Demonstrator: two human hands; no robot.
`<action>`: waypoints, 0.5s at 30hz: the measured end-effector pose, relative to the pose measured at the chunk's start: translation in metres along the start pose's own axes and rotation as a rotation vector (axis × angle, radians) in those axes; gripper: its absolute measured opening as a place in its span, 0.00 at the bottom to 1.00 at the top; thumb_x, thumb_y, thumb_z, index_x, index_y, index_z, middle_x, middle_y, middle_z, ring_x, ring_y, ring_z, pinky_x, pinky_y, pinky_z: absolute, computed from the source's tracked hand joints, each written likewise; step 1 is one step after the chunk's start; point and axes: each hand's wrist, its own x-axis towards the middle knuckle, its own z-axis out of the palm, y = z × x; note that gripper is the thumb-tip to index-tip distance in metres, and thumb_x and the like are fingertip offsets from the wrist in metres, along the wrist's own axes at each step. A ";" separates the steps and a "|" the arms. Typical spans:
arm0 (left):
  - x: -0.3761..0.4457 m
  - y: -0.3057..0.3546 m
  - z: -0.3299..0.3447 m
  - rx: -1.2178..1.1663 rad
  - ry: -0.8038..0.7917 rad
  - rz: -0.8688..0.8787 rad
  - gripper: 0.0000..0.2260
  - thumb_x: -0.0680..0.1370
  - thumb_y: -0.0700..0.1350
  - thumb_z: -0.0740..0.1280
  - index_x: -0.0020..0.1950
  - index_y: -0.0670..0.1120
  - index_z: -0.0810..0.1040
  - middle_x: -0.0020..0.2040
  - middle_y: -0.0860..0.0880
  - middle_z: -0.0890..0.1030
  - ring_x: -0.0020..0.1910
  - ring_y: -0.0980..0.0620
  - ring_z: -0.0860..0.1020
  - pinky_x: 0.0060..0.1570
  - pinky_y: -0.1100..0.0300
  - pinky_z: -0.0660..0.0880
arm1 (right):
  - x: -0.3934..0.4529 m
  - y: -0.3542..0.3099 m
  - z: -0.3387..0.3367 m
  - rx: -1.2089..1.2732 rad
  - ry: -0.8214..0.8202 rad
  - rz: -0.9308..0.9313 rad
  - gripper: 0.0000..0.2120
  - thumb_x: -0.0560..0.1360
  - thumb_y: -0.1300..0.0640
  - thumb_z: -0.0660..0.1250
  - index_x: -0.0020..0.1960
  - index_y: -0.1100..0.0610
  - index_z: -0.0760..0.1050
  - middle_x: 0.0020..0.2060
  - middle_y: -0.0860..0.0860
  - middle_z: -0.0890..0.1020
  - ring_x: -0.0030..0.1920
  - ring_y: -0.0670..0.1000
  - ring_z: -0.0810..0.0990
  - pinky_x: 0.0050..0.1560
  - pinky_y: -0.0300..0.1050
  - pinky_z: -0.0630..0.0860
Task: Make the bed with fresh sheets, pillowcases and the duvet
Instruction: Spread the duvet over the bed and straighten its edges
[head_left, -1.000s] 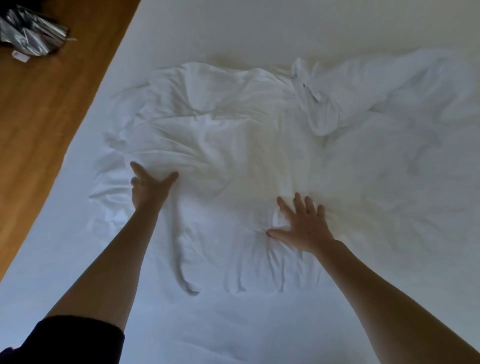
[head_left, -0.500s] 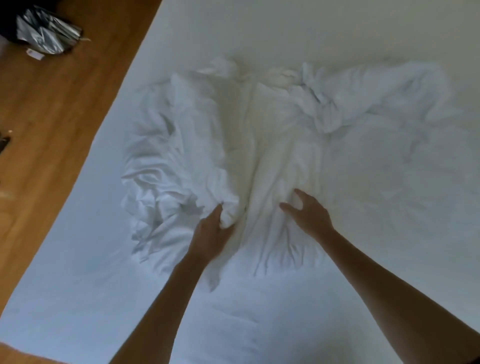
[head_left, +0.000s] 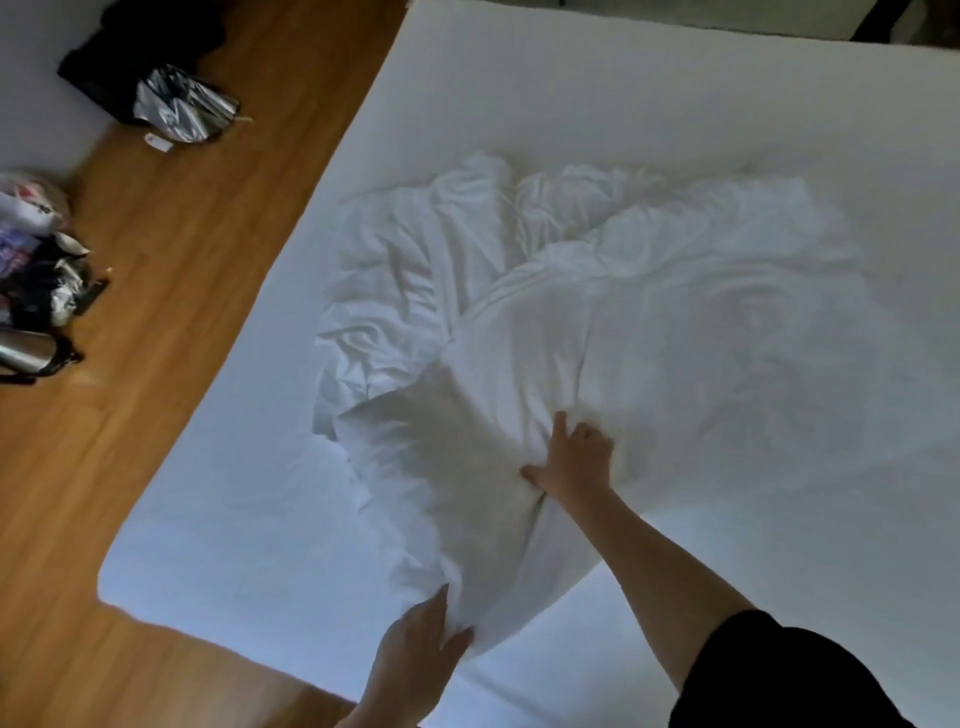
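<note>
Left hand (head_left: 415, 644), right hand (head_left: 574, 460) clutch sheet (head_left: 519, 364).

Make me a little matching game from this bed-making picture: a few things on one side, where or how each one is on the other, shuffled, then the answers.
Things
1. left hand
2. right hand
3. crumpled white sheet
4. silver bag

Places or states
A. on the wooden floor by the wall
B. grips the sheet's near edge, by the bed's near corner
C. bunched in the middle of the mattress
D. clutches a fold further up the sheet

Pairs: 1-B, 2-D, 3-C, 4-A
</note>
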 end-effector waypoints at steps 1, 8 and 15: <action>0.002 -0.006 0.001 0.000 -0.013 -0.032 0.24 0.78 0.55 0.65 0.72 0.52 0.66 0.63 0.53 0.78 0.60 0.53 0.76 0.55 0.65 0.70 | 0.005 0.004 0.004 -0.035 0.037 -0.031 0.49 0.67 0.33 0.68 0.75 0.58 0.52 0.66 0.64 0.68 0.66 0.62 0.68 0.67 0.58 0.62; 0.043 0.005 0.003 0.076 0.406 -0.203 0.17 0.74 0.58 0.68 0.49 0.45 0.75 0.47 0.50 0.80 0.48 0.47 0.79 0.43 0.58 0.72 | 0.060 0.076 -0.018 -0.161 0.190 -0.371 0.47 0.69 0.34 0.67 0.77 0.55 0.52 0.75 0.59 0.56 0.75 0.61 0.53 0.73 0.60 0.47; 0.150 0.062 0.002 0.100 0.761 0.121 0.21 0.68 0.45 0.76 0.55 0.38 0.74 0.53 0.38 0.77 0.52 0.37 0.76 0.51 0.48 0.74 | 0.115 0.146 -0.052 -0.206 0.196 -0.353 0.53 0.64 0.25 0.63 0.77 0.57 0.52 0.75 0.57 0.59 0.76 0.57 0.51 0.75 0.54 0.46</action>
